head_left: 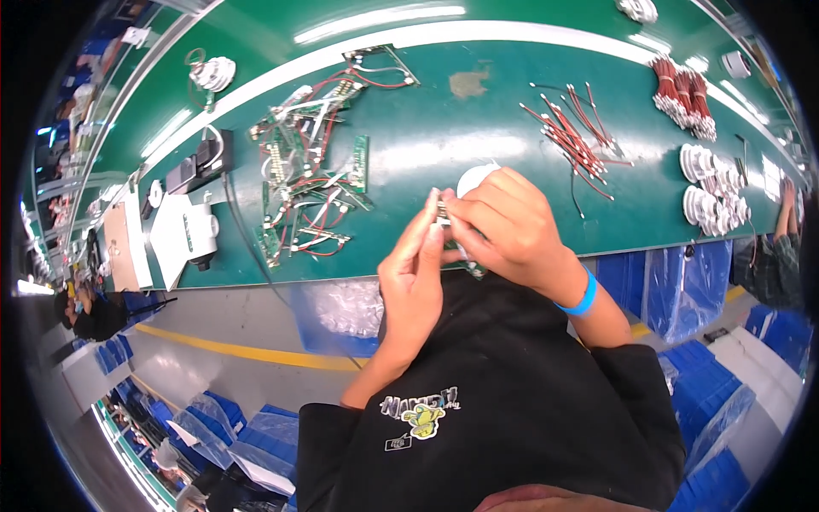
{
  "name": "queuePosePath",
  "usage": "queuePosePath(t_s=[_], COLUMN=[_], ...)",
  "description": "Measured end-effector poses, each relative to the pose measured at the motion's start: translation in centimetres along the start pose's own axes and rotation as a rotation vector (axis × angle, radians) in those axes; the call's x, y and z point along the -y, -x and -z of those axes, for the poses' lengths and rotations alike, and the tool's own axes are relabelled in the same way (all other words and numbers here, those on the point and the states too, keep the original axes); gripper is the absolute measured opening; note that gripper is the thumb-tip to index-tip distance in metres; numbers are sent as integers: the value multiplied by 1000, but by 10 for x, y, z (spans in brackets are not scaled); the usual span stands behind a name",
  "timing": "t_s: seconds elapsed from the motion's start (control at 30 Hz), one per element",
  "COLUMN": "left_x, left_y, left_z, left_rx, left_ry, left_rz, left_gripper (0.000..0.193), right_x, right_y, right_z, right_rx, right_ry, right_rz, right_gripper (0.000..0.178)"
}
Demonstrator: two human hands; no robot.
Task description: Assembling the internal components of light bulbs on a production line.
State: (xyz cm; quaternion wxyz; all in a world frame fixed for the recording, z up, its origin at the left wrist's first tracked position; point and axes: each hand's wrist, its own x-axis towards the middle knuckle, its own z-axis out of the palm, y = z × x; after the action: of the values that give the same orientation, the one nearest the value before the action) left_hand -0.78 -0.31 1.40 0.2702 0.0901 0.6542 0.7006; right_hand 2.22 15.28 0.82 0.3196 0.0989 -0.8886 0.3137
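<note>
Close in front of my body, at the table's near edge, both hands are closed on a small green circuit board (442, 212). My left hand (415, 275) pinches its upper end between thumb and fingers. My right hand (510, 224), with a blue band on the wrist, has its fingers bent over the board and hides most of it. A white round piece (475, 178) shows just beyond my right knuckles; whether it touches the hand I cannot tell. To the left lies a heap of green boards with red and black wires (311, 162). Loose red wires with white connectors (573, 141) lie to the right.
Bundled red wires (682, 94) and stacked white round parts (712, 192) sit at the far right of the green table (452, 111). A black device (200, 162) with a cable stands left. Below the edge are a plastic-lined blue bin (341, 311) and blue crates (682, 290).
</note>
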Motion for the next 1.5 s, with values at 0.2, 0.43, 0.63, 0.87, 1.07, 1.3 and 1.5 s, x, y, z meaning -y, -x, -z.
queuePosePath(t_s=[0.2,0.43,0.63,0.87,1.07,1.3,1.5], left_x=[-3,-5,7,9,5,1,4], left_y=[-9,-18,-21,-24,-22,-16,-16], left_z=[0,7,17,18,15,16,8], left_rx=[-11,-5,61,106,144,210,297], left_ry=[21,198,288,410,418,419,608], left_rz=[32,36,133,165,181,134,269], left_gripper=[39,46,49,48,48,49,51], right_x=[-3,-4,8,35,4,0,3], right_y=[0,12,88,92,77,56,49], right_z=[-9,41,40,47,36,25,25], right_rx=[-125,-121,72,-354,-548,-698,-304], right_ry=[-85,-71,-404,-1052,-245,-620,-195], right_rz=[-168,-518,-1033,-1165,-736,-794,-479], right_gripper=[18,43,79,30,19,19,18])
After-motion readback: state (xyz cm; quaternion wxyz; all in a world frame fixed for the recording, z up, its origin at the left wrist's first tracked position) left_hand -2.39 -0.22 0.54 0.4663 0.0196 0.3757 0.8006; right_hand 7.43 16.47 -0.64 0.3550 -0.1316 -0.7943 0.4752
